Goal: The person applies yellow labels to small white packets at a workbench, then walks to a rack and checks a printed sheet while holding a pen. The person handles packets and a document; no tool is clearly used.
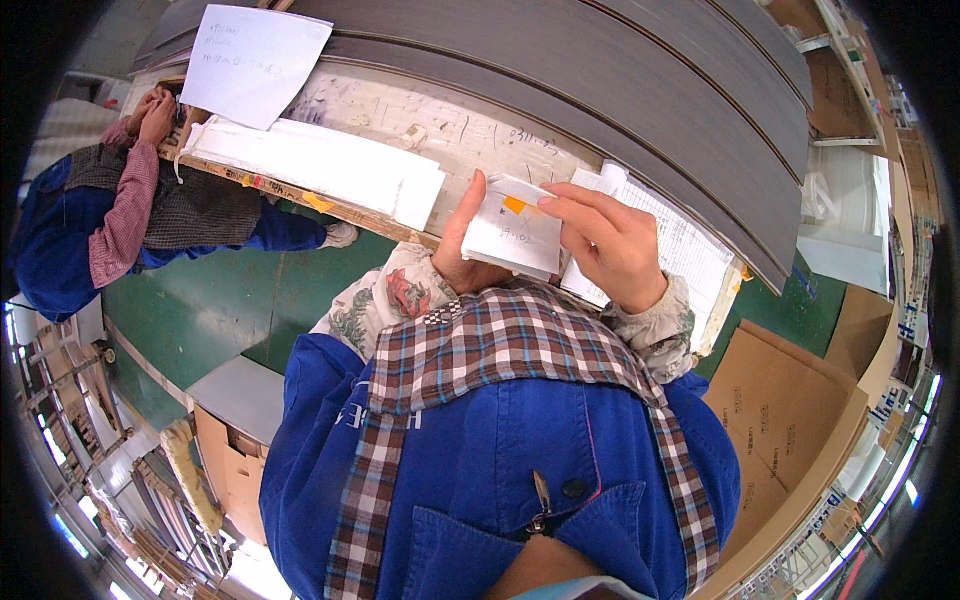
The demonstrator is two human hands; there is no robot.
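Observation:
A small stack of white paper slips (517, 238) with handwriting on top rests in my left hand (463, 247), its thumb along the left edge. A small orange piece of tape or sticker (514, 205) sits near the stack's upper end. The fingertips of my right hand (611, 240) touch the upper right corner of the stack. Under and beyond my right hand lie printed sheets with a table grid (694, 259). To the left, a pile of long white paper (322, 165) lies along the workbench edge.
Dark grey grooved panels (525, 75) cover the far side of the worn workbench (390, 105). A handwritten sheet (251, 67) leans at the upper left. Another person's hands (154, 116) work at the bench's left end. Flat cardboard (772, 420) lies at the right.

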